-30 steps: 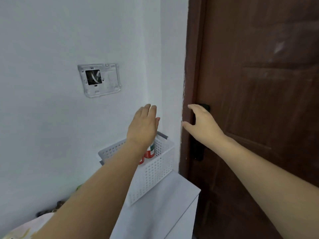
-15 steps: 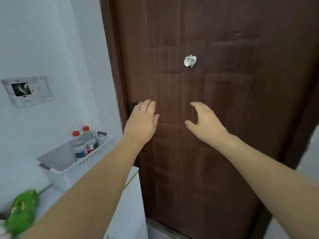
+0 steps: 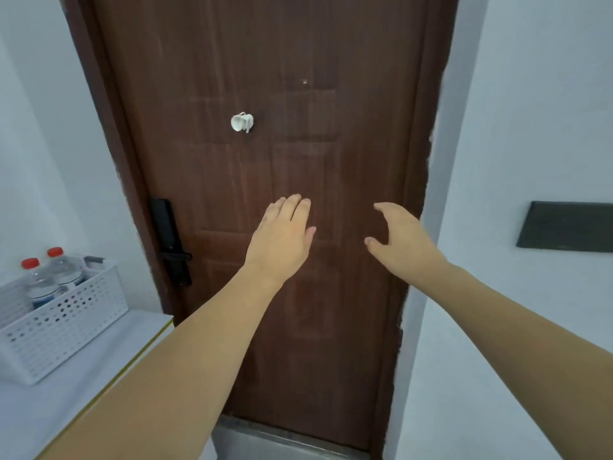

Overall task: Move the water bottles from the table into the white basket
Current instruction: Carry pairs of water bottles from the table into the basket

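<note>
At far left, the white basket (image 3: 63, 322) has slid aside as the view turned doorward; two water bottles (image 3: 54, 277) inside suggest completion. Both hands (image 3: 282, 239) hang open, empty.

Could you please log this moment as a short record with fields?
left hand: open, empty, raised before the door
right hand: open, empty, raised before the door
water bottles: two, red caps, upright in basket
white basket: on white table, far left
door: brown, black lock handle
</note>
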Motion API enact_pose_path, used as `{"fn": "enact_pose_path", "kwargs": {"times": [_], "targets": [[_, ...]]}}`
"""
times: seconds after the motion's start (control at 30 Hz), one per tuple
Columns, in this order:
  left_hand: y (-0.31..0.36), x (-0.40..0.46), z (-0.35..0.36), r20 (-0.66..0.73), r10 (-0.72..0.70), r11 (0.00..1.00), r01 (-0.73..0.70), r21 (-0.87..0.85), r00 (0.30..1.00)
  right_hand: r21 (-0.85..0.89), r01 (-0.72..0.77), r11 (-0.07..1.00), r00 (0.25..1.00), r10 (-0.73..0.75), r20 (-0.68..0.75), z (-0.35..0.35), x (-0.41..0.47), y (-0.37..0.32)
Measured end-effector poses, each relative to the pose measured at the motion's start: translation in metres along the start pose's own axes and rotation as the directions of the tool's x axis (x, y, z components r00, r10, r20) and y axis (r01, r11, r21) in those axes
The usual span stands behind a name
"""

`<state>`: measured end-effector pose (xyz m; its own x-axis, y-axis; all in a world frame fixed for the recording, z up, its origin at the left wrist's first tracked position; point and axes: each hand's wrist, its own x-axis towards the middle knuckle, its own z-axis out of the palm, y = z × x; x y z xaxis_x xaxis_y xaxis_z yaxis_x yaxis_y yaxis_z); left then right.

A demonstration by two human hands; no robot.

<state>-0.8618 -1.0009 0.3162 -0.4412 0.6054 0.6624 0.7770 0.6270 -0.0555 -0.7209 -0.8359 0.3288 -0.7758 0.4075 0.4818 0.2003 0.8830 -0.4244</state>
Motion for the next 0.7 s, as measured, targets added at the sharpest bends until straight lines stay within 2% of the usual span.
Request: {"fn": "enact_pose_path", "kwargs": {"times": [0.3, 0.47, 0.7], "targets": [[0.176, 0.008, -0.018, -0.025, 0.026, 0.999, -0.026, -0.023, 0.999, -0.039, -0.032, 0.999, 0.998, 0.03, -0.051, -0.115, -0.075, 0.114], [0.263, 0.021, -0.029, -0.043, 0.088, 0.996, -0.087, 0.005, 0.995, -0.022, -0.025, 0.999, 0.998, 0.024, -0.055, -0.177, -0.098, 0.166], [0.363, 0.045, -0.026, -0.125, 0.181, 0.979, -0.19, -0.069, 0.976, 0.023, -0.075, 0.997, 0.989, 0.077, -0.13, -0.233, -0.122, 0.234]]}}
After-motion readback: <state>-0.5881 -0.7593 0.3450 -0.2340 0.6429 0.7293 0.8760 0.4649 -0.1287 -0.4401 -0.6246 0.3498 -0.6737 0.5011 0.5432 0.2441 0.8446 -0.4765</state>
